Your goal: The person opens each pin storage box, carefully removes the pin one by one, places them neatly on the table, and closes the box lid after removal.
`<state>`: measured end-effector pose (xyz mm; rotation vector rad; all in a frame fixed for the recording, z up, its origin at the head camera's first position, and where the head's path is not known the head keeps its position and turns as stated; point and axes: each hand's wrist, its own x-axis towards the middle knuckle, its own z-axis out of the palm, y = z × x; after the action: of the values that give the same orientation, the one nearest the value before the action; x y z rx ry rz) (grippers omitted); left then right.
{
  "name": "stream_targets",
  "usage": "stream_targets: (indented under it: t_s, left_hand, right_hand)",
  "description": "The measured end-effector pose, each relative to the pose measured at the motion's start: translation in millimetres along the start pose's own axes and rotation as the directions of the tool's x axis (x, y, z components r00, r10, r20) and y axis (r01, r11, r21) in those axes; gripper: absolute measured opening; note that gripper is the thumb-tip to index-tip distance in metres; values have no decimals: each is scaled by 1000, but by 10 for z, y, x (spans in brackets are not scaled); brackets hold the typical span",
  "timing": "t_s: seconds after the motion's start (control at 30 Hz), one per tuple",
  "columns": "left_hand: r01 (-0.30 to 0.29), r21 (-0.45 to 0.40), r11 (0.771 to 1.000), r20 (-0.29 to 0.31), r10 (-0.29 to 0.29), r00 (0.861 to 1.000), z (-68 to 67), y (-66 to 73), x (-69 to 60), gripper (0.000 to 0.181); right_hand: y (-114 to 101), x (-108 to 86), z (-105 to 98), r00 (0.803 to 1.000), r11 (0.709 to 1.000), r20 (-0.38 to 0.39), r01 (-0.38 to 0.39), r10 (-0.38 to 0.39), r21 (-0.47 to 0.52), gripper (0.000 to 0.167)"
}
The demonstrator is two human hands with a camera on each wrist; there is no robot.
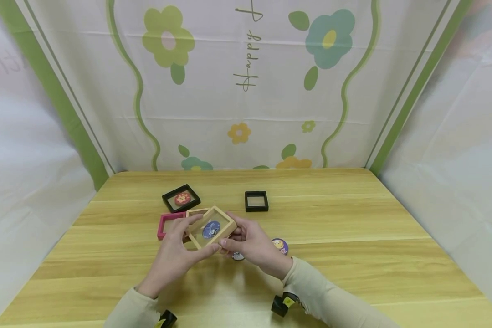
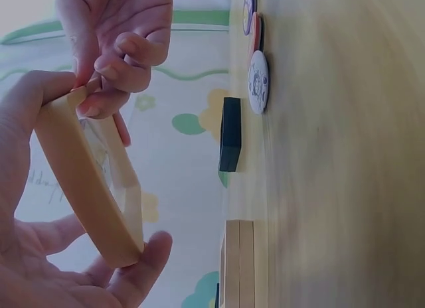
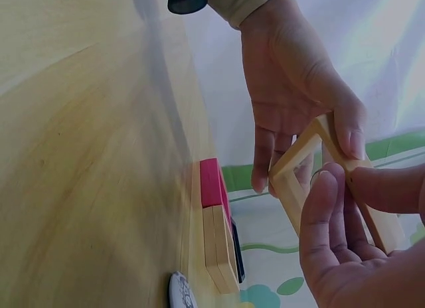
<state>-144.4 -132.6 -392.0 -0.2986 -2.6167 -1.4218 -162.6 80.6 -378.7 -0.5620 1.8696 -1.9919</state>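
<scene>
A light wood-coloured square display frame (image 1: pixel 225 231) is held tilted above the table between both hands. A round blue badge (image 1: pixel 211 229) shows inside its clear film. My left hand (image 1: pixel 173 249) grips the frame by its left side, with fingers on the far edge and thumb at the near corner. On the other side, my right hand (image 1: pixel 257 245) pinches the near right corner. From the right wrist view, the right fingers (image 3: pixel 320 212) curl in under the frame (image 3: pixel 290 188). Part of the badge is hidden there.
Behind the held frame lie another wood-coloured frame (image 1: pixel 193 212), a pink frame (image 1: pixel 161 226) and a black frame (image 1: pixel 170 206) with a red badge (image 1: pixel 182 198). A second black frame (image 1: pixel 256 209) stands farther right. Loose badges, one purple (image 1: pixel 281 246), one white (image 2: pixel 258 82), lie near the right hand.
</scene>
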Motion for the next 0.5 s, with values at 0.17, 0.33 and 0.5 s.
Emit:
stream_targets:
  t_s: [0.17,0.33,0.5]
  left_hand:
    - [12,29,1000,19,-12,1000,0,7,-2,89]
    - [14,33,999,24,-15,1000,-2,19,-6,89]
    - [-2,30,1000,15,1,1000,-1,9,-9,88]
  right_hand:
    - [-7,-1,-10,1000,1000,9,-1,1,-5,66]
    - [-12,0,-19,1000,1000,14,-12,12,0,66]
    - [-18,1,-11,1000,1000,14,-12,12,-12,66]
